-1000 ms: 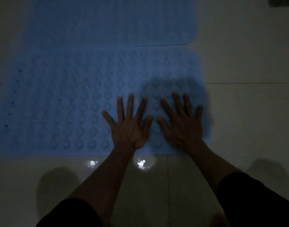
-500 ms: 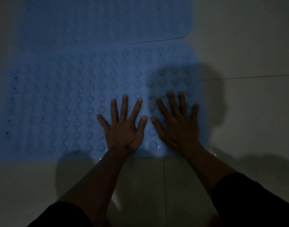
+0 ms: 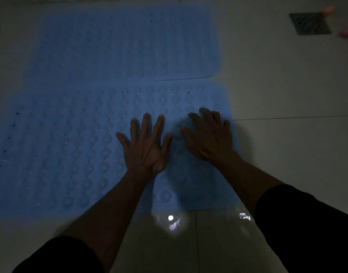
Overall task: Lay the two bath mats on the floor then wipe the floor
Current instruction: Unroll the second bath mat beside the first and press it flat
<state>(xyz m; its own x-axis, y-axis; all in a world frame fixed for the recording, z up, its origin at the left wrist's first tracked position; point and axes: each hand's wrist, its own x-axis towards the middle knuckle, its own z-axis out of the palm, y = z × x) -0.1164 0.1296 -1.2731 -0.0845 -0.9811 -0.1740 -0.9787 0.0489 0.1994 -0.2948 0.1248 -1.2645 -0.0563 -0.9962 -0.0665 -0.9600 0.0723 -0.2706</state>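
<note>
We've got the near bath mat (image 3: 70, 150) laid flat on the floor (image 3: 287, 134), blue, w/ rows of round suction-cup bumps all over it and a few tiny dark holes along the left side; rounded corner at the upper right, and its near edge runs just past a floor-tile seam. Both our hands are on its right-hand part: left hand (image 3: 146, 148) palm down w/ fingers straight and fanned out, pressing flat on the mat; right hand (image 3: 209, 137) just beside it near the mat's right edge, also palm down w/ fingers spread, a bit blurry so can't tell how hard the tips press. Neither hand is gripping anything, and the thumbs sit close but apart. The far bath mat (image 3: 119, 46) is right behind, same blue, also flat, its near edge touching or slightly overlapping the near one, can't tell which; its right edge stops short of the near mat's. Outward from there: pale glossy tiles w/ thin grout lines, a bright light reflection (image 3: 172, 220) on the tile btwn our forearms. Dark sleeves (image 3: 307, 223) cover our arms to below the elbow. Room's pretty dim overall. Top right there's a square metal floor drain (image 3: 310, 22), and something pinkish (image 3: 345, 33) beside it, too blurry to ID.
</note>
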